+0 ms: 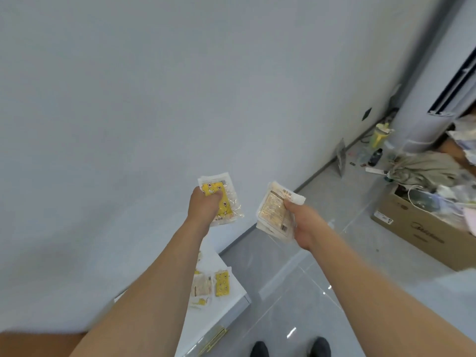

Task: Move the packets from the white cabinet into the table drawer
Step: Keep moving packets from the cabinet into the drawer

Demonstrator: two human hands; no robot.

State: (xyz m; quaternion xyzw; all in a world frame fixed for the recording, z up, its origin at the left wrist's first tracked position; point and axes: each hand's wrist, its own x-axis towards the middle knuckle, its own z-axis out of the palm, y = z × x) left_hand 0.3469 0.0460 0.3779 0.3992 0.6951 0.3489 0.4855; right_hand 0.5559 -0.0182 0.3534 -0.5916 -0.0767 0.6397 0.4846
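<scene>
A yellow patterned packet (219, 199) sat gripped in the left hand (203, 206), and a stack of pale packets (274, 211) was pinched in the right hand (305, 222), both held out level, long axes pointing away. More packets (213, 283) lay below on the white cabinet (231, 297), nearer the left arm. No table drawer was in view.

Wall (128, 99) close ahead and left, blocks reach that way. Cabinet (229, 295) low left, packets (213, 282) strewn on its shelf. Open floor (296, 292) below and right of the hands. Far right blocked: cardboard box (422, 235), clutter pile (425, 168), white column (432, 99).
</scene>
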